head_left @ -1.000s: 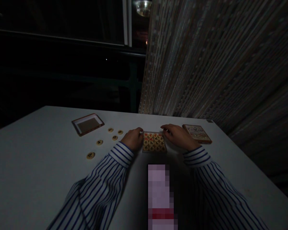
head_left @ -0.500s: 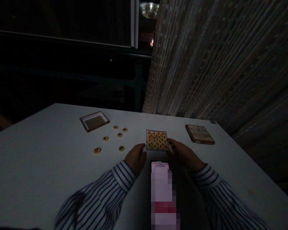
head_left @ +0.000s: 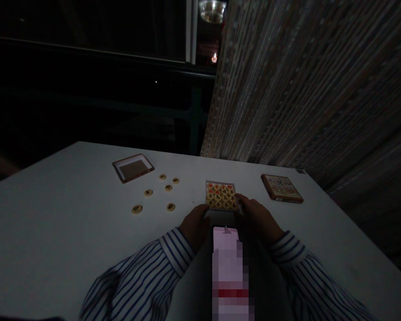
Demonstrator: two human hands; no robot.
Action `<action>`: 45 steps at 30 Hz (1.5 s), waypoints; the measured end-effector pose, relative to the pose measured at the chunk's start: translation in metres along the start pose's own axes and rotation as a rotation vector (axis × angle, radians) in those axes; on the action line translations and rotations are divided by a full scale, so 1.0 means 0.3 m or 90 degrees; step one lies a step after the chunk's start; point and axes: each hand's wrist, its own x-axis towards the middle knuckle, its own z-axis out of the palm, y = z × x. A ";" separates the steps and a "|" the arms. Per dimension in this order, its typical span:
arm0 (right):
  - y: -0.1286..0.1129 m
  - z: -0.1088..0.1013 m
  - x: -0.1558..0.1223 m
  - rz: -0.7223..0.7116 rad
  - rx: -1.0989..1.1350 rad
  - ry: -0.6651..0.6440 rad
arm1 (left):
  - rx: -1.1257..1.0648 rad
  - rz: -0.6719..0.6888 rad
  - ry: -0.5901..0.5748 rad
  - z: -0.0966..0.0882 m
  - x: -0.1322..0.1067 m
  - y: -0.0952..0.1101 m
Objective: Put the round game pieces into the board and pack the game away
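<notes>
A small clear tray filled with round wooden Chinese chess pieces, marked in red and black characters, sits in front of me on the white table. My left hand is curled with its fingertips at the tray's near left corner. On the other side, my right hand is closed with its fingers against the right edge; its thumb side is in shadow. Between my forearms lies a lit phone, its screen mostly blurred out. Several loose black-marked chess pieces are spread to the left of the tray.
An open shallow box half lies at the back left of the white table. A brown box part with a printed top lies at the right. Beyond the far edge hang string curtains and a dark window.
My left hand has slid down slightly toward the tray's near left corner. My right hand stays at the right edge. The whole view has shifted a little; the loose pieces have not moved.
</notes>
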 end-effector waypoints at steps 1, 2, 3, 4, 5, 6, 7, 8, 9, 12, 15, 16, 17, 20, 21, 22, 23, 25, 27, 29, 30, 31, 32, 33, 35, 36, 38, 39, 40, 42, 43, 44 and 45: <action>0.000 0.001 0.000 0.000 0.003 0.002 | 0.001 -0.004 -0.002 -0.002 0.000 0.001; 0.001 0.002 -0.001 -0.002 0.006 0.006 | 0.001 -0.005 -0.004 -0.003 0.001 0.002; 0.002 0.004 -0.001 -0.004 0.008 0.010 | 0.002 -0.005 -0.006 -0.004 0.001 0.002; 0.004 0.006 -0.002 -0.006 0.009 0.013 | 0.002 -0.003 -0.007 -0.005 0.001 0.003; 0.006 0.008 -0.002 -0.010 0.010 0.014 | 0.001 0.000 -0.006 -0.006 0.001 0.002; 0.008 0.011 -0.002 -0.011 0.009 0.017 | -0.003 0.002 -0.006 -0.005 0.001 0.002; 0.010 0.014 -0.001 -0.012 0.008 0.018 | -0.006 0.004 -0.005 -0.005 0.001 0.001; 0.013 0.017 0.000 -0.012 0.008 0.017 | -0.009 0.004 -0.003 -0.005 0.001 0.001; 0.014 0.021 0.001 -0.012 0.009 0.017 | -0.011 0.002 -0.001 -0.004 0.000 0.001; 0.015 0.027 0.006 -0.018 0.018 0.016 | -0.008 -0.004 0.007 -0.004 -0.001 0.003; 0.008 0.025 0.008 -0.020 0.021 0.018 | -0.002 -0.007 0.015 -0.008 -0.003 0.004; 0.005 0.023 0.008 -0.022 0.023 0.019 | -0.001 -0.007 0.016 -0.010 -0.003 0.004; 0.001 0.021 0.008 -0.023 0.024 0.019 | 0.000 -0.007 0.016 -0.013 -0.004 0.003; -0.007 0.016 0.005 -0.022 0.027 0.019 | 0.004 -0.005 0.006 -0.018 -0.005 -0.004; -0.009 0.016 0.003 -0.022 0.029 0.021 | 0.005 -0.004 0.005 -0.018 -0.006 -0.009; -0.009 0.017 0.002 -0.021 0.031 0.022 | 0.006 -0.002 0.004 -0.016 -0.006 -0.013; -0.009 0.018 0.000 -0.020 0.033 0.025 | 0.008 -0.001 0.006 -0.014 -0.007 -0.018; -0.006 0.022 -0.003 -0.027 0.042 0.028 | 0.010 0.003 0.016 -0.009 -0.008 -0.028; -0.002 0.025 -0.005 -0.032 0.055 0.029 | 0.011 0.013 0.024 -0.005 -0.009 -0.034; 0.002 0.027 -0.006 -0.037 0.067 0.033 | 0.014 0.018 0.024 -0.006 -0.008 -0.033; 0.003 0.027 -0.006 -0.040 0.071 0.036 | 0.017 0.013 0.021 -0.008 -0.008 -0.030; 0.004 0.028 -0.006 -0.043 0.072 0.042 | 0.021 0.006 0.017 -0.011 -0.007 -0.026; 0.005 0.028 -0.007 -0.047 0.072 0.048 | 0.025 -0.002 0.015 -0.015 -0.007 -0.022; 0.006 0.029 -0.007 -0.053 0.072 0.054 | 0.029 -0.008 0.013 -0.019 -0.006 -0.017; 0.007 0.031 -0.009 -0.058 0.073 0.061 | 0.033 -0.012 0.015 -0.026 -0.005 -0.009; 0.008 0.033 -0.010 -0.057 0.073 0.063 | 0.034 -0.012 0.015 -0.028 -0.004 -0.007; 0.009 0.035 -0.011 -0.055 0.072 0.064 | 0.034 -0.016 0.016 -0.031 -0.003 -0.005; 0.010 0.037 -0.010 -0.056 0.072 0.066 | 0.034 -0.018 0.015 -0.031 -0.002 -0.004; 0.010 0.038 -0.010 -0.059 0.072 0.068 | 0.034 -0.020 0.017 -0.032 -0.002 -0.004; 0.013 0.041 -0.008 -0.067 0.073 0.074 | 0.035 -0.015 0.019 -0.033 -0.002 -0.002; 0.014 0.043 -0.008 -0.069 0.073 0.078 | 0.036 -0.010 0.020 -0.033 -0.002 -0.001; 0.016 0.045 -0.007 -0.072 0.072 0.083 | 0.035 -0.004 0.023 -0.033 -0.003 -0.001; 0.018 0.047 -0.006 -0.075 0.071 0.090 | 0.034 0.001 0.028 -0.033 -0.004 0.000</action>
